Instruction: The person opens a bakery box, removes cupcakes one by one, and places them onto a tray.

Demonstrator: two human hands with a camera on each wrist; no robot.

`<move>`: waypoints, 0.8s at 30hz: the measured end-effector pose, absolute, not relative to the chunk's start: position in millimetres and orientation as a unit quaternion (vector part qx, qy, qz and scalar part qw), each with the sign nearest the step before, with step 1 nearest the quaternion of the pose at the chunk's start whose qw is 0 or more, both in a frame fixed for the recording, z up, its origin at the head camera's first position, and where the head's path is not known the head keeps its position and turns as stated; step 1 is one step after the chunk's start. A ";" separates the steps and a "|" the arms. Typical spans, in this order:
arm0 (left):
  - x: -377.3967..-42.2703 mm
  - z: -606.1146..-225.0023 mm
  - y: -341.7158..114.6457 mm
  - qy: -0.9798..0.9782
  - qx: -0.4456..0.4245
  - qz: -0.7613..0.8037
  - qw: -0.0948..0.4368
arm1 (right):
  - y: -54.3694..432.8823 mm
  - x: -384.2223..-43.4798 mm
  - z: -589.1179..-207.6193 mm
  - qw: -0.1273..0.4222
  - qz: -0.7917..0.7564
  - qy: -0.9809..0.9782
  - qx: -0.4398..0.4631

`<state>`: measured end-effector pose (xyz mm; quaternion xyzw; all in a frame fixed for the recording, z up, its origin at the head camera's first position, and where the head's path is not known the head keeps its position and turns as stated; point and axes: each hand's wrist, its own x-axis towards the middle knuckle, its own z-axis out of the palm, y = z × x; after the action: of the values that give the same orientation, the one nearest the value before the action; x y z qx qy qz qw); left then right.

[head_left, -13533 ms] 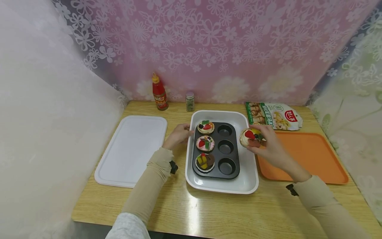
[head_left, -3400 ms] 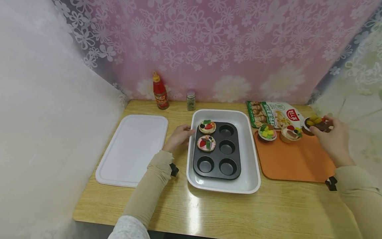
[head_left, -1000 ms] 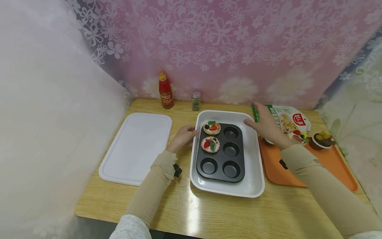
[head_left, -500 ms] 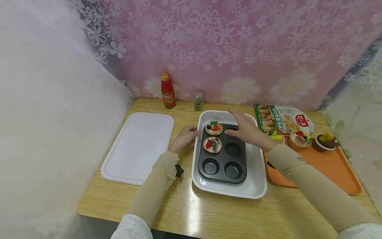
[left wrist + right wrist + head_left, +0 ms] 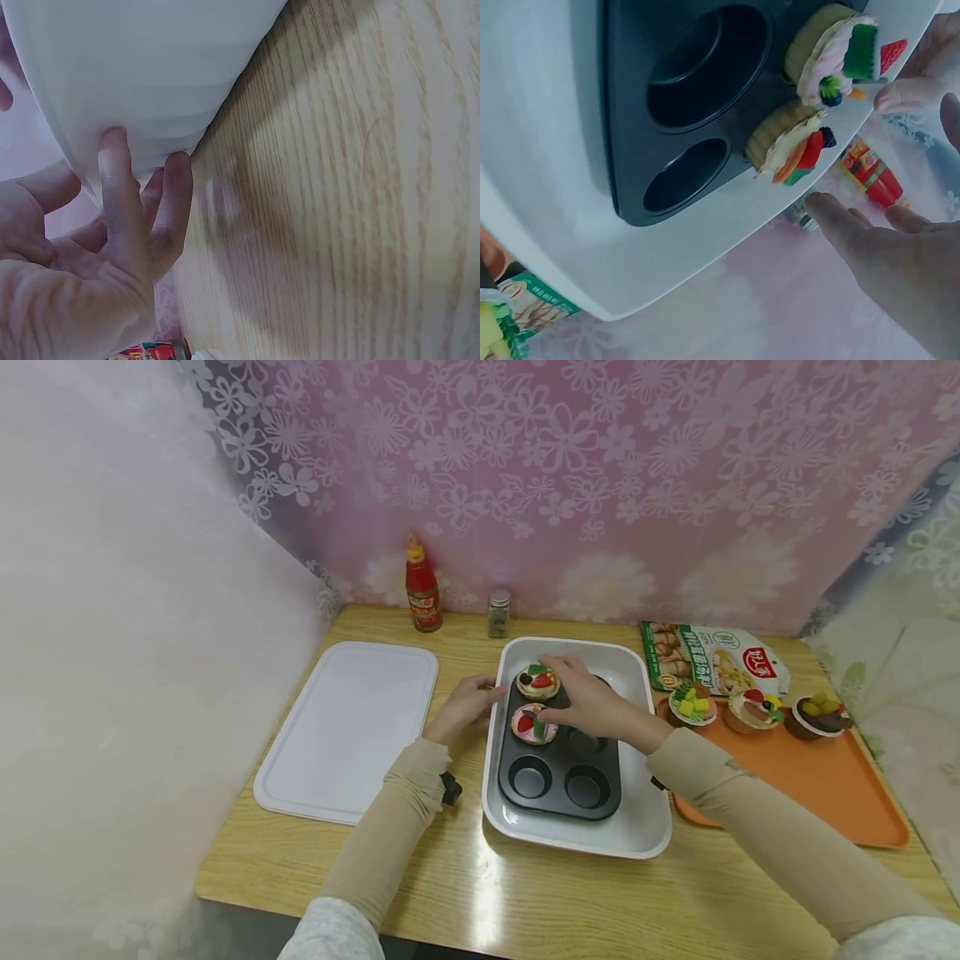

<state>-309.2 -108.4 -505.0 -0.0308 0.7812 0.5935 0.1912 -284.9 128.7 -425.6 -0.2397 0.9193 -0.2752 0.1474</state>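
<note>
My left hand (image 5: 467, 706) grips the left side of a white tray (image 5: 641, 793), thumb at the rim and fingertips on the outer wall (image 5: 150, 82). Inside the tray lies a dark muffin pan (image 5: 558, 777). Two toy cupcakes fill cups of its left column: a cream-topped cupcake (image 5: 537, 682) at the back and a pink-topped cupcake (image 5: 531, 724) in the middle. Over them hovers my right hand (image 5: 588, 700), fingers spread and holding nothing. In the right wrist view its fingers (image 5: 840, 221) stand apart from the cupcakes. The hand partly hides the pan's right column.
On the orange tray (image 5: 825, 785) at right stand a yellow-green-topped cupcake (image 5: 692, 705), a strawberry cupcake (image 5: 752, 710) and a chocolate cupcake (image 5: 817, 717). Behind lies a food packet (image 5: 712, 658). A white board (image 5: 345, 735) is at left; a sauce bottle (image 5: 423, 589) and spice jar (image 5: 498, 614) stand behind.
The chocolate cupcake, earlier in the pan's front-left cup, now stands on the orange tray with two others. My right hand has moved left, empty, to over the pan's cupcakes. The left hand stays put.
</note>
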 end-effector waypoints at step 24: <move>-309.7 -505.4 -108.3 0.784 -0.035 0.590 0.189 | 107.5 -271.6 -442.7 0.182 -0.244 0.900 -0.312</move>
<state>-309.7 -108.3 -505.4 -0.0352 0.7841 0.5900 0.1891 -271.6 107.5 -442.7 -0.3123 0.8997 -0.2444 0.1821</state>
